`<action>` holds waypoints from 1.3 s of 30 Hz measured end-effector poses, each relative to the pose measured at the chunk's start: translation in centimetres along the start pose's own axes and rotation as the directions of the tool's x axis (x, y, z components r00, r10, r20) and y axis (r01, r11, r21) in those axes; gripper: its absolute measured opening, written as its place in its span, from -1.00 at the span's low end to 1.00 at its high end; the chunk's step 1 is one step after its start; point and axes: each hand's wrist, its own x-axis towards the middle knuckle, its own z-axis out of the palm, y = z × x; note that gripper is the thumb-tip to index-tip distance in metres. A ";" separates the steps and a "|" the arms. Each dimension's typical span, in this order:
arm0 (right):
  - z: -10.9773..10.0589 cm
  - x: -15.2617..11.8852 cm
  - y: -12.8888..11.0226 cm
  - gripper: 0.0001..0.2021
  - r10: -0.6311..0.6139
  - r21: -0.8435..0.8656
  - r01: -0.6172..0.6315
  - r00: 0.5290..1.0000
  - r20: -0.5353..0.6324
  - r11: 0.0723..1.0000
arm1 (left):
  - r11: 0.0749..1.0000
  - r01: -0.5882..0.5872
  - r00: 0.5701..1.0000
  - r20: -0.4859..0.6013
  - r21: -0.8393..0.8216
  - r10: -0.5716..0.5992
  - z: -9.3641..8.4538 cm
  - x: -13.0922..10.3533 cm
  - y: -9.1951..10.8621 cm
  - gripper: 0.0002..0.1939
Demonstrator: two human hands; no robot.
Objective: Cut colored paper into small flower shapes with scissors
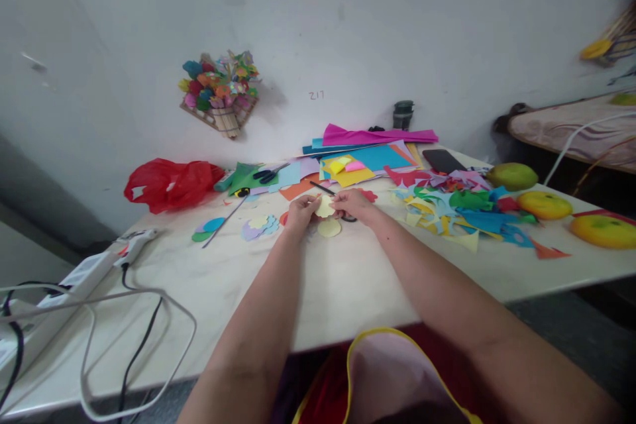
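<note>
Scalloped paper cutout [325,207]: pale yellow, roughly round, without evident long axis; it lies between the two hands, just beyond the plain paper disc [329,229], the landmark here.
Left hand [301,211]: beyond the disc and to its left, thumb and fingers pinched on the cutout's left edge.
Right hand [350,203]: beyond the disc and to its right, fingertips closed on the opposite edge; neither hand clearly nearer.
Overlapping scalloped cutouts [260,228]: left of the disc.
Paper scraps [467,202]: right of the disc, well apart.
</note>
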 end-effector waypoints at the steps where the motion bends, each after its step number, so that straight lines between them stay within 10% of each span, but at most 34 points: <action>1: 0.0 0.0 0.0 -0.81 -0.001 0.002 0.001 1.000 0.001 1.000 | 1.000 -0.004 1.000 -0.016 -0.003 0.004 0.1 0.1 0.0 -0.58; 6: -0.2 0.5 0.7 -0.87 -0.026 0.039 0.027 0.999 -0.041 0.999 | 0.995 0.071 0.992 -0.096 -0.073 -0.078 -0.1 0.4 0.2 -0.44; 11: -0.3 0.7 0.9 -0.90 -0.048 0.080 0.054 0.997 -0.068 0.995 | 0.985 0.113 0.992 0.067 -0.130 -0.105 -0.4 0.4 0.3 -0.37; 24: -0.1 1.0 0.9 -0.91 -0.149 -0.151 0.126 0.977 -0.150 0.980 | 0.985 0.094 0.994 0.072 -0.145 -0.085 -0.4 -0.1 0.2 -0.62; 30: -1.9 0.4 -0.6 -0.74 -0.227 -0.763 -0.034 0.946 -0.233 0.645 | 0.956 0.059 0.998 0.027 -0.289 -0.054 -0.7 0.5 -0.3 -0.66; 39: -1.9 -0.6 -1.3 -0.60 -0.037 -0.953 0.045 0.999 0.035 0.301 | 0.901 0.043 0.998 -0.023 -0.431 -0.059 -0.8 0.5 0.1 -0.69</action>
